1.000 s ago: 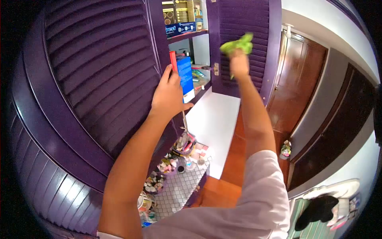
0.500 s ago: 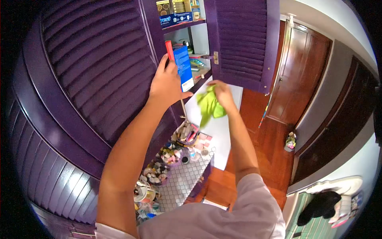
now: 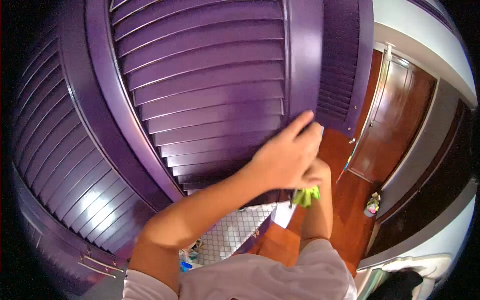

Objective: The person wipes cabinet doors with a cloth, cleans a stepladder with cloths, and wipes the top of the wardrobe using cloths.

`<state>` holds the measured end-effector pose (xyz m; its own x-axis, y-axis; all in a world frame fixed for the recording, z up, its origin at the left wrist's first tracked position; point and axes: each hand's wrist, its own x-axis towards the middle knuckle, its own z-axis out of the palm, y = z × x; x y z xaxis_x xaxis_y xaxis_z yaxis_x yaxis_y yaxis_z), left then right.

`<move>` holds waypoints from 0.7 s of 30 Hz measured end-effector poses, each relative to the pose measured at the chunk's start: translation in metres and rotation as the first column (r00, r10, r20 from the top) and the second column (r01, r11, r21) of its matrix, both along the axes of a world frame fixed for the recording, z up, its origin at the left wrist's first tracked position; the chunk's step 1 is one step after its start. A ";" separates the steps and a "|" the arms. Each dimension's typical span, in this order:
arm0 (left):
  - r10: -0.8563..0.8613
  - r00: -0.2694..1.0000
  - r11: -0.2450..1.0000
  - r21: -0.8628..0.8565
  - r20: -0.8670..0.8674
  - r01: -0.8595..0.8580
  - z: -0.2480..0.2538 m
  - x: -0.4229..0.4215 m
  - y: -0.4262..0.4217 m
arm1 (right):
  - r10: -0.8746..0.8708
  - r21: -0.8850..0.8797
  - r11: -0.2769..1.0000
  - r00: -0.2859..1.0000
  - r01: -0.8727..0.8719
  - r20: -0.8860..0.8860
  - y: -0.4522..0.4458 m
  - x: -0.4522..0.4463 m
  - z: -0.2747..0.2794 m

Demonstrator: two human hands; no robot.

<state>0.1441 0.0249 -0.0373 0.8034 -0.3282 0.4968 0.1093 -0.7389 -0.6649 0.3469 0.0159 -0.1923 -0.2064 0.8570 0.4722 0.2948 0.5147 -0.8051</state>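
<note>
A purple louvered door point(image 3: 215, 100) fills the middle of the view and hides the cabinet's shelves. My left hand point(image 3: 287, 157) is at the lower right part of this door, near its edge, its fingers apart and nothing visible in its grasp. Just beneath and right of it, my right hand point(image 3: 318, 172) is closed on a bright green cloth point(image 3: 307, 196), which hangs below the fingers. The left hand partly covers the right one. Another louvered door point(image 3: 340, 60) stands behind the edge of the nearer one.
Below the door is a surface with a hexagon-patterned cover point(image 3: 235, 231), with a blue item point(image 3: 186, 266) at its left. A white panel point(image 3: 283, 214) shows beside it. Farther right are a brown door point(image 3: 387, 120), a flower pot point(image 3: 372, 206) and a black object point(image 3: 397, 287).
The nearer door has swung rightward across the shelves, and the blue box is out of sight. My left hand has moved right and down; my right hand moved down and right with the cloth.
</note>
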 end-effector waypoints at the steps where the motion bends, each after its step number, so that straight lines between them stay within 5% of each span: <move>1: -0.046 0.999 0.999 0.004 0.017 0.046 -0.001 -0.007 -0.011 | 0.127 -0.038 0.992 0.989 -0.124 0.071 -0.001 0.000 0.000; 3: -0.121 0.992 0.993 0.002 0.037 0.121 -0.001 -0.021 -0.033 | 0.284 0.105 0.944 0.932 -0.313 0.226 -0.024 -0.014 0.009; 7: -0.247 0.967 0.963 -0.094 0.063 0.252 -0.004 -0.061 -0.077 | 0.447 0.075 0.859 0.814 -0.506 0.372 -0.064 -0.057 0.012; 10: -0.273 0.960 0.956 -0.091 0.066 0.278 -0.008 -0.098 -0.096 | 0.388 0.454 0.706 0.833 -0.543 0.393 -0.099 -0.109 0.054; 12: -0.261 0.965 0.961 -0.095 -0.019 0.258 -0.005 -0.125 -0.103 | 0.487 0.073 0.855 0.845 -0.513 0.220 -0.119 -0.124 0.062; 13: -0.254 0.967 0.961 -0.116 -0.011 0.251 -0.008 -0.135 -0.109 | 0.432 0.268 0.824 0.860 -0.499 0.272 -0.117 -0.133 0.062; 16: -0.205 0.820 0.695 -0.510 0.535 0.507 -0.003 -0.138 -0.131 | 0.354 0.424 0.777 0.880 -0.465 0.317 -0.124 -0.155 0.070; 20: -0.136 0.745 0.407 -0.648 0.653 0.643 0.010 -0.143 -0.139 | 0.434 0.452 0.726 0.855 -0.519 0.285 -0.115 -0.175 0.067; 21: 0.033 0.731 0.415 -0.675 0.682 0.611 0.008 -0.144 -0.149 | 0.450 0.480 0.708 0.854 -0.519 0.260 -0.112 -0.182 0.064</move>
<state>0.0005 -0.1242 -0.0296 0.2357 0.3419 0.9097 -0.1689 -0.9074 0.3848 0.1652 -0.0965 -0.1288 -0.6059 0.2564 0.7531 -0.0410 0.9353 -0.3514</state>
